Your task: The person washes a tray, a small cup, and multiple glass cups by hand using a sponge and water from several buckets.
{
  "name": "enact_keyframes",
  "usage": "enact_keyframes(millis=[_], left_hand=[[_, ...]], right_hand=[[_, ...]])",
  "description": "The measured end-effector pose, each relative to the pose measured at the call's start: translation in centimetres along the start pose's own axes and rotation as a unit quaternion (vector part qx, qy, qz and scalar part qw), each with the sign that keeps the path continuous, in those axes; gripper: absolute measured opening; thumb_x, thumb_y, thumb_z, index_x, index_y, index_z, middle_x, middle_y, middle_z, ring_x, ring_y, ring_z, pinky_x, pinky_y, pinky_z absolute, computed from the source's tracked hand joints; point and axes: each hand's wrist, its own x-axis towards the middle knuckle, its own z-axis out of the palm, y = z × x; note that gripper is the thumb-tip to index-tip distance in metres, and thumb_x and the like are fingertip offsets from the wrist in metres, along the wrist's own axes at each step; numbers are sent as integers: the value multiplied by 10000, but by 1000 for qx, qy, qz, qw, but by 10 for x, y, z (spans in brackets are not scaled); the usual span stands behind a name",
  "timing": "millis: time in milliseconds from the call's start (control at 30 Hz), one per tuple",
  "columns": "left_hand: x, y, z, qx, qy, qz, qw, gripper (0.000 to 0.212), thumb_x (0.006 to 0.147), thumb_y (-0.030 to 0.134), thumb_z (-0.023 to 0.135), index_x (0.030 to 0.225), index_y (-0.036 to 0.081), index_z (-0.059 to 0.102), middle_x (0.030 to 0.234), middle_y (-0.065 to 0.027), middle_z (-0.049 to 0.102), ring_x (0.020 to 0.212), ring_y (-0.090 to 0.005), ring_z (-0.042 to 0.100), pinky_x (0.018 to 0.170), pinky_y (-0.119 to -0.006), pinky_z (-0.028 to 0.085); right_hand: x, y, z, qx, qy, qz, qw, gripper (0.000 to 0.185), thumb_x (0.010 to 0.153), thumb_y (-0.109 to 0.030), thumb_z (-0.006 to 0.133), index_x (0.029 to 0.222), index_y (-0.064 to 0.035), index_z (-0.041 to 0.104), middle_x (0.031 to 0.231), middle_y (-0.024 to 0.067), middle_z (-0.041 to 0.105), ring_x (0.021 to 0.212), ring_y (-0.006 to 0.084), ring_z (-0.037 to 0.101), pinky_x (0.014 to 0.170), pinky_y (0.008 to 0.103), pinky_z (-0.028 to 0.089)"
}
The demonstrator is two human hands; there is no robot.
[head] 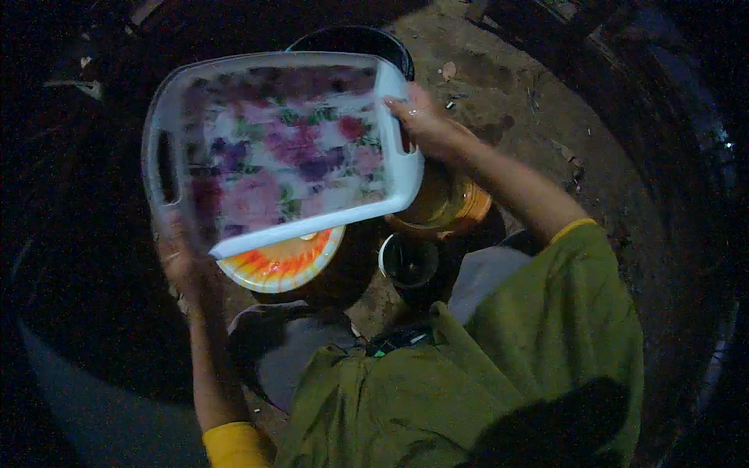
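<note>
A white serving tray with a floral print and a cut-out handle at each end is held up, tilted, in front of me. My right hand grips its right end at the handle. At its lower left corner, my left hand supports the edge; the fingers are blurred and partly hidden. Below the tray's lower rim shows part of an orange, yellow and white round plate or lid. An orange-yellow basin or bowl stands partly behind the tray and under my right forearm.
A dark round container with a pale rim is near my knees. Behind the tray's top edge is a black round vessel. Bare ground with scattered leaves and bits of litter lies to the right. The left side is very dark.
</note>
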Motion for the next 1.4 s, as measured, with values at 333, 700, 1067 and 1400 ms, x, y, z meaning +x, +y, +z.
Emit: enact_keyframes(millis=[333, 700, 1067, 1400], left_hand=[[12, -41, 35, 70, -613, -296, 729, 320, 801, 268, 511, 999, 17, 534, 928, -102, 573, 825, -208, 552, 691, -310, 448], [-11, -91, 67, 214, -639, -240, 698, 496, 781, 480, 458, 882, 8, 572, 809, -95, 571, 698, -193, 542, 649, -301, 468], [49, -48, 99, 481, -439, 105, 752, 434, 777, 432, 452, 645, 45, 597, 636, -160, 573, 618, -335, 555, 575, -422, 435], [118, -112, 148, 458, -247, 242, 819, 306, 801, 311, 402, 785, 76, 598, 755, -151, 593, 773, -301, 564, 736, -384, 410]], right_hand=[[-56, 61, -98, -50, 1, 100, 994, 280, 794, -181, 526, 1016, -34, 442, 686, 41, 538, 463, 103, 477, 373, 245, 404], [-53, 98, -94, -183, 118, 137, 966, 348, 704, -229, 624, 991, -56, 531, 756, 79, 577, 596, 163, 534, 521, 309, 445], [-26, 108, -87, -465, 300, -151, 819, 368, 727, -216, 580, 1053, -63, 502, 996, 121, 515, 872, 268, 512, 766, 346, 404], [100, 8, 103, -410, -191, -262, 853, 206, 664, -97, 569, 855, -20, 568, 865, 147, 560, 892, 300, 508, 730, 355, 415]])
